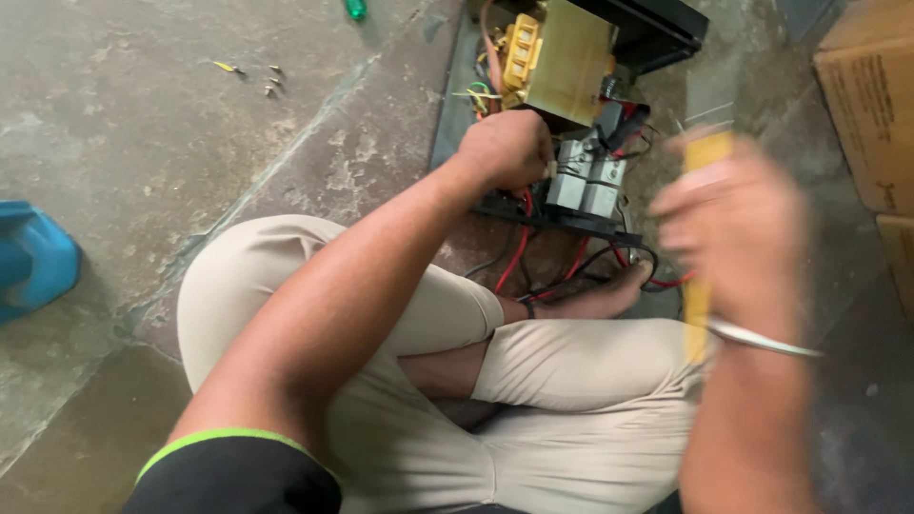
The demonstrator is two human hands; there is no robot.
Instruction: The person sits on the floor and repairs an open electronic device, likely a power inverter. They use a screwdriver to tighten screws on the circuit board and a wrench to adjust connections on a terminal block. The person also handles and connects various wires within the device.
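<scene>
On the concrete floor (143, 143) in front of your crossed legs sits an opened electrical unit (571, 114), its yellow-taped transformer (562, 57) at the far end and grey relay blocks (586, 181) nearer you. Your left hand (505, 148) reaches into the unit, fingers curled shut just beside the relay blocks; what they pinch is hidden. Your right hand (738, 238) is raised, blurred, fingers wrapped around a yellow-handled tool (700, 295), probably a screwdriver. Red and black wires (519, 252) trail from the unit toward your foot (595, 300). Loose screws (271, 81) lie well apart at the upper left, a blue object (33, 262) at the left edge, cardboard boxes (871, 95) at the right.
</scene>
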